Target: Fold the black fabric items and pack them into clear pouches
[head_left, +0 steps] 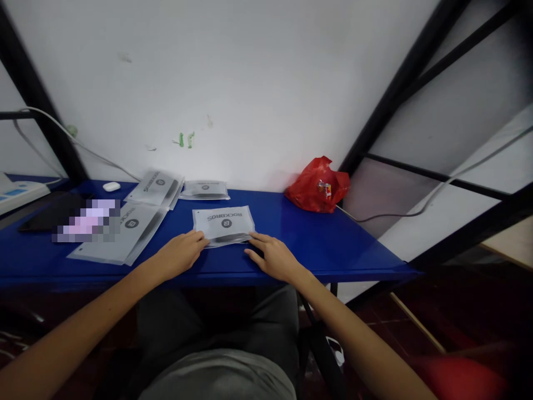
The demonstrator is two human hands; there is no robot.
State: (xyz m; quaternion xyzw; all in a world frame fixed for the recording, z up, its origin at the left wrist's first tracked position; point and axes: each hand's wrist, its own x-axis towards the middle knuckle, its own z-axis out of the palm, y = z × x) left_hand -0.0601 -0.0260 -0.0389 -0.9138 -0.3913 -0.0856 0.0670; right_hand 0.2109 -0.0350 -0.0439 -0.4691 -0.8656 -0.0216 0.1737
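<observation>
A frosted plastic pouch with an upside-down ROCKBROS print (224,222) lies flat on the blue table (300,244) in front of me. My left hand (183,253) is at its lower left corner, fingers together and pressed on the edge. At the lower right corner my right hand (272,256) touches the edge with its fingertips, thumb held apart from the fingers. To the left lie more such pouches: a large one (135,236), another behind it (156,188) and a small one (205,190) near the wall.
A red plastic bag (318,186) sits at the back right. On the left are a white earbud case (111,186), a dark flat object (45,214), a blurred-out item and a white device (23,194). Black frame bars (387,103) rise at the right, and cables run at both sides.
</observation>
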